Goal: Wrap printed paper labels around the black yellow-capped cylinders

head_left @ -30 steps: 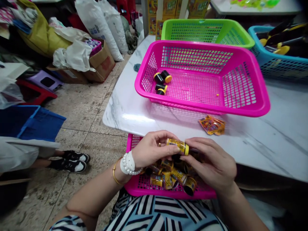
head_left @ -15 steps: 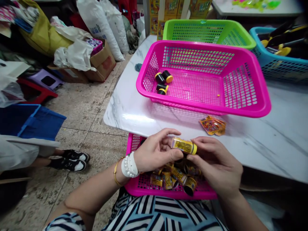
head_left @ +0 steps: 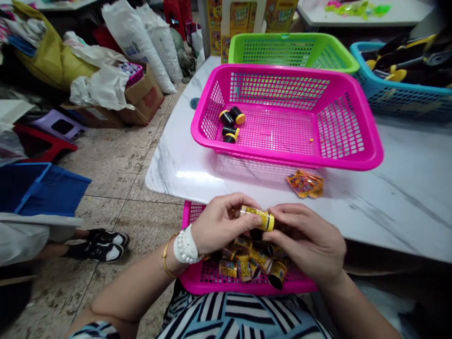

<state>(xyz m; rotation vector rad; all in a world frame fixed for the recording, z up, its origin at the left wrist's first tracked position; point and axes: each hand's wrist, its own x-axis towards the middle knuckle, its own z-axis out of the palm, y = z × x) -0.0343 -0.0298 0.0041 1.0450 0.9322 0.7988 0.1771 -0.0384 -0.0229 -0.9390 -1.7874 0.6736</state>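
Observation:
Above a pink basket (head_left: 192, 284) on my lap, my left hand (head_left: 217, 225) grips a small tube (head_left: 262, 218) with a clear end, a yellow label and a yellow rim. The thumb lies along its label. My right hand (head_left: 312, 238) pinches the yellow-rimmed end between thumb and fingers. Several loose pieces wrapped in yellow printed labels (head_left: 243, 268) lie in the lap basket, partly hidden under my hands; one shows an open dark end. On the table, a larger pink basket (head_left: 278, 157) contains several black canisters with yellow lids (head_left: 227, 117).
Orange printed sachets (head_left: 305, 183) lie on the marble-patterned table (head_left: 169, 174). Behind the pink basket stand a green basket (head_left: 293, 40) and a blue basket (head_left: 399, 92) of black and yellow items. A blue crate (head_left: 52, 193) and another person's shoes (head_left: 102, 245) are at left.
The left thumb has moved up onto the tube's label, and both hands have closed more around the tube. The whole view has shifted slightly.

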